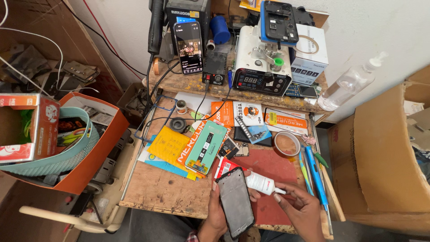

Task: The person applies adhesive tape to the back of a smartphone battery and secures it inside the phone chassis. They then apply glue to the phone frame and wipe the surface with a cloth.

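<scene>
Fingers of our left hand (218, 210) were wrapped around a dark phone frame (235, 201), thumb along its left edge, holding it tilted above the near edge of the wooden workbench (156, 188). Our right hand (301, 207) had its thumb and forefinger pinched shut on the nozzle end of a small white glue tube (260, 183), which lay slanted just beyond the frame's upper right corner, its body touching the fingertips of the left hand (whether the nozzle met the frame we could not tell). Under both hands lay a red mat (273, 166). Just past the frame, up and to the left, a mint-green phone panel (206, 146) rested on yellow and orange packaging (169, 144). Beyond the right hand sat a roll of brown tape (285, 143), and to that hand's right a blue-handled tool (316, 172) lay along the bench edge. Farther off, on the raised shelf, a lit smartphone (188, 47) stood propped upright beside a white machine with a digital readout (260, 62). A clear pump bottle (349, 83) leaned at the far right.
</scene>
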